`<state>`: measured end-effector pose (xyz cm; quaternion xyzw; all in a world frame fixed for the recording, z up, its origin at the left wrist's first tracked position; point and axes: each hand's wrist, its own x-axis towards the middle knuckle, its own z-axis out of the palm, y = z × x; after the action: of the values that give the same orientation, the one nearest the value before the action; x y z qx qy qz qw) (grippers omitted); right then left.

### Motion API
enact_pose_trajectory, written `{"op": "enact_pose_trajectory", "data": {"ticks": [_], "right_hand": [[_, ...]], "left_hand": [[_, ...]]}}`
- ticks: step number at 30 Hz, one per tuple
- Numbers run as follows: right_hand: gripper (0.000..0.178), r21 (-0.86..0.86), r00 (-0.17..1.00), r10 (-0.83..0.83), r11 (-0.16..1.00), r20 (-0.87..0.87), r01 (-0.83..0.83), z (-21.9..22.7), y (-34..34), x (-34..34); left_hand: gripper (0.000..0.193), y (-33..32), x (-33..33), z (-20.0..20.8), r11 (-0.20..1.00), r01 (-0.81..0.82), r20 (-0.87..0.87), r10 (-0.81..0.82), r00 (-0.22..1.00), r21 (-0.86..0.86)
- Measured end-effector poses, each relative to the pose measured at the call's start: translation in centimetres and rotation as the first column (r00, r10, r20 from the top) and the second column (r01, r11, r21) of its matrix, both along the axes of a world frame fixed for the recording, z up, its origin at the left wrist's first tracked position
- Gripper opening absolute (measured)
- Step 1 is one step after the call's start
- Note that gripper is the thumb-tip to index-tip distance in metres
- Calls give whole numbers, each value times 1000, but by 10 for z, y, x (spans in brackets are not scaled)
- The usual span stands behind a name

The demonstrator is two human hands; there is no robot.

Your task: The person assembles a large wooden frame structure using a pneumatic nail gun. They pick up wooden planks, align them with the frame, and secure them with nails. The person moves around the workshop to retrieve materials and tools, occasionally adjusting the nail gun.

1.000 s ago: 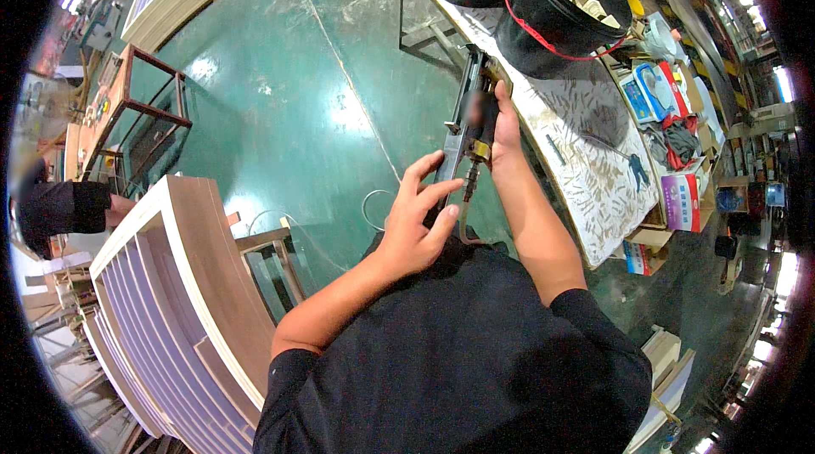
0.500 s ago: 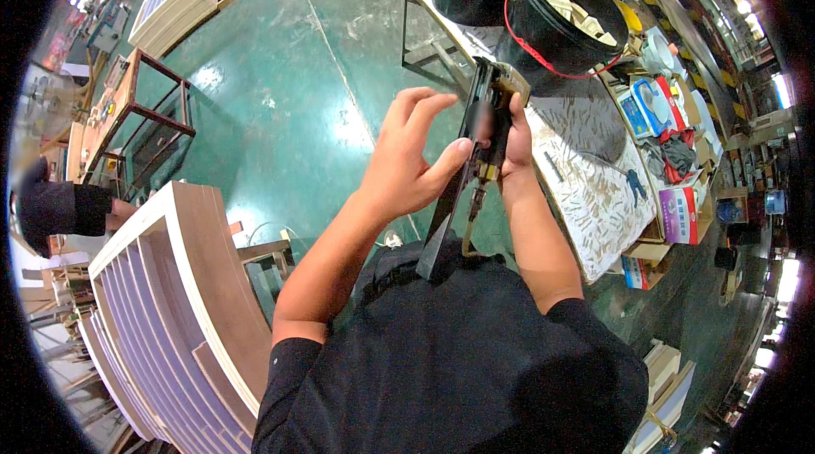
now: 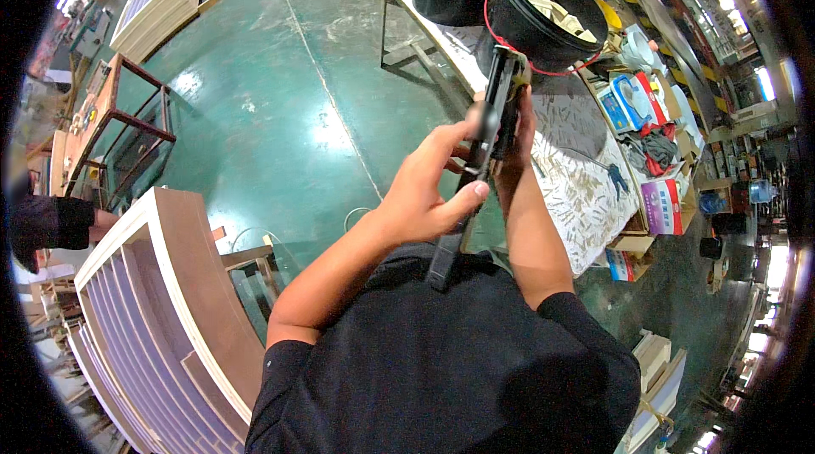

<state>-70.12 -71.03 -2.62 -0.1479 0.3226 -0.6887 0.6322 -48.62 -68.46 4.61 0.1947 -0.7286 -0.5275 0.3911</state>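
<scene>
Over my lap, in front of my chest, is a black nail gun (image 3: 505, 106), held nearly upright with its long magazine (image 3: 450, 254) slanting down toward my shirt. My right hand (image 3: 521, 135) is wrapped round its right side; the tool hides most of those fingers. From the left, my left hand (image 3: 433, 182) grips the tool: its thumb lies on the magazine, the index finger touches higher up, and the other fingers curl behind. Part of the tool's middle is blurred.
At the right stands a table (image 3: 586, 199) strewn with small slips. Black buckets (image 3: 543, 29) with red handles stand at its far end, one holding wood blocks. Cartons (image 3: 662, 206) line its right side. Slatted wooden frames (image 3: 191, 267) are stacked at my left, near another person's arm (image 3: 103, 220).
My left hand has moved right and closed onto the nail gun, its fingers now touching it. The nail gun has turned in my hands, showing its narrow side. The view has shifted slightly.
</scene>
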Motion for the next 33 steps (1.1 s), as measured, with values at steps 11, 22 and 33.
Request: {"op": "enact_pose_trajectory", "data": {"ticks": [11, 22, 33], "right_hand": [[51, -442, 809, 395, 877, 435, -191, -1, -5, -10], [71, -166, 977, -144, 979, -155, 118, 39, 34, -24], [76, -249, 985, -81, 968, -153, 41, 36, 29, -24]], "left_hand": [[63, 15, -4, -5, 998, 24, -5, -24, 1000, -56], [63, 17, 2, -27, 999, -45, -3, 45, 999, 5], [62, 19, 0, -31, 992, -124, 7, 124, 992, 20]]}}
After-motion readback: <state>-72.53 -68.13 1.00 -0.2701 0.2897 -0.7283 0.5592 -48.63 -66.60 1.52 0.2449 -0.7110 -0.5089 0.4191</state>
